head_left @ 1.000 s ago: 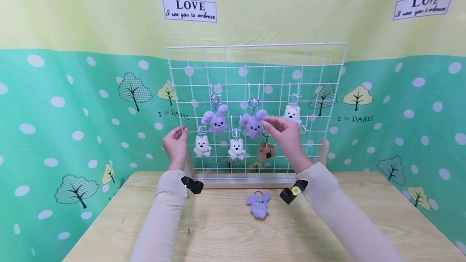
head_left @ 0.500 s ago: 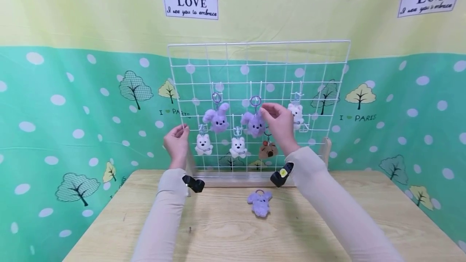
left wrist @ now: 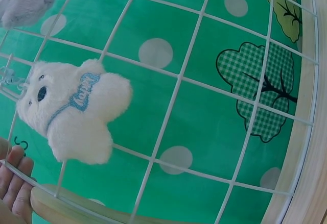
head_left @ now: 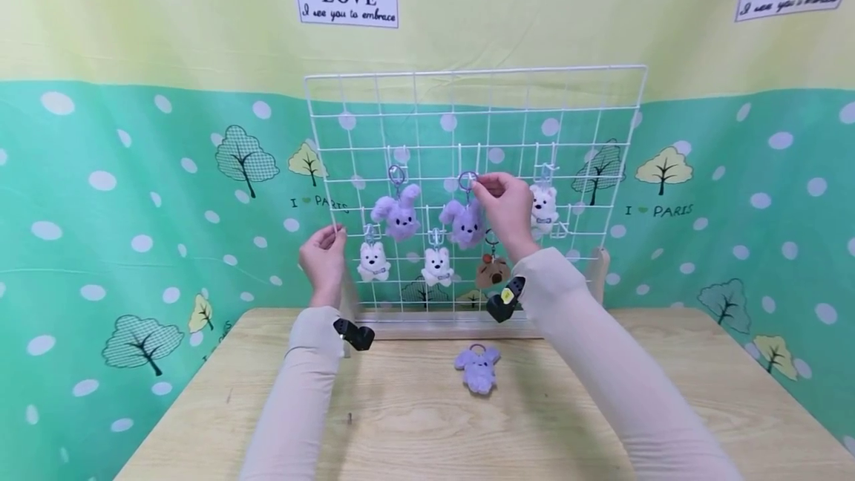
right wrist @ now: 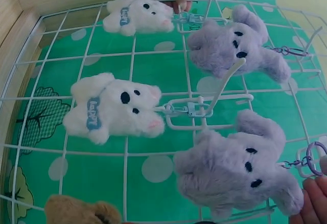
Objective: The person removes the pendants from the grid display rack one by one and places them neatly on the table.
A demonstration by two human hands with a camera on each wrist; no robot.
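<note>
One fluffy lavender rabbit keychain [head_left: 463, 226] hangs on a white wire grid [head_left: 476, 72]. The right hand [head_left: 505, 206] pinches its round purple ring [right wrist: 310, 158] between thumb and fingers; the left hand [head_left: 323, 254] grips the grid's left edge. Nearby hang a second lavender rabbit [head_left: 398, 217], three white plush bears [head_left: 437, 268] and a brown plush animal [head_left: 492, 273]; a third lavender rabbit [head_left: 478, 372] lies on the pale wooden table [head_left: 414, 421].
</note>
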